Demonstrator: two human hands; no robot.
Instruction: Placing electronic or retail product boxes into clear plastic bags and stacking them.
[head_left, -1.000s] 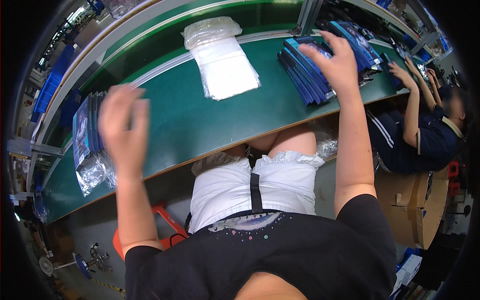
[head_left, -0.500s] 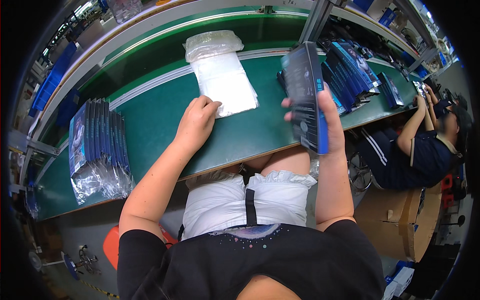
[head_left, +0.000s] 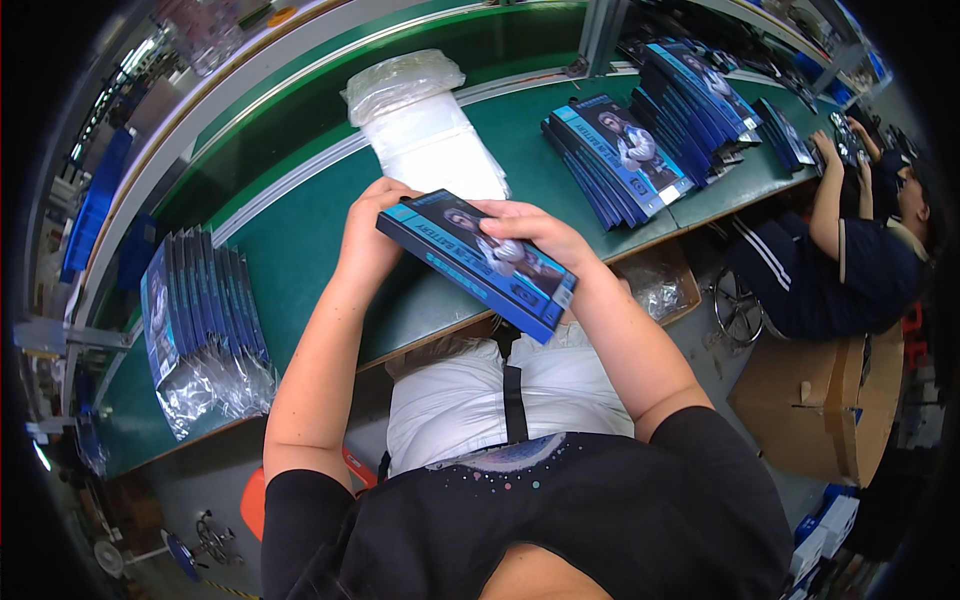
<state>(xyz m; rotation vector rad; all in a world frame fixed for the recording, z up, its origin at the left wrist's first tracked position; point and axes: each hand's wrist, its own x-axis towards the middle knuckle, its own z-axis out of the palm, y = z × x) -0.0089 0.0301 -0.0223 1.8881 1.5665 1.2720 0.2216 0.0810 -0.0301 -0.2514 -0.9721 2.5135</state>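
Observation:
A slim dark-blue printed box [head_left: 480, 262] is tilted above the front edge of the green table, its picture side up. My right hand [head_left: 545, 238] grips it, thumb across the top face and the other fingers along the far side. Against the box's left end is my left hand [head_left: 368, 238], its fingers curled in and mostly hidden behind the box corner; what they pinch cannot be made out. Just beyond both hands lies a pile of flat clear plastic bags [head_left: 435, 145], with a bulging plastic-wrapped bundle [head_left: 405, 85] at its far end.
To the left stand bagged boxes [head_left: 205, 310] in a row on the green table [head_left: 300, 240]. Stacks of similar boxes [head_left: 625, 160] lie to the right. A metal post [head_left: 603, 40] rises behind. A co-worker [head_left: 850, 240] sits at far right, near a cardboard carton [head_left: 815, 405].
My right hand has brought the box left and down, turning its picture side up, to meet my left hand. The left hand has shifted slightly left from the bag pile's near edge.

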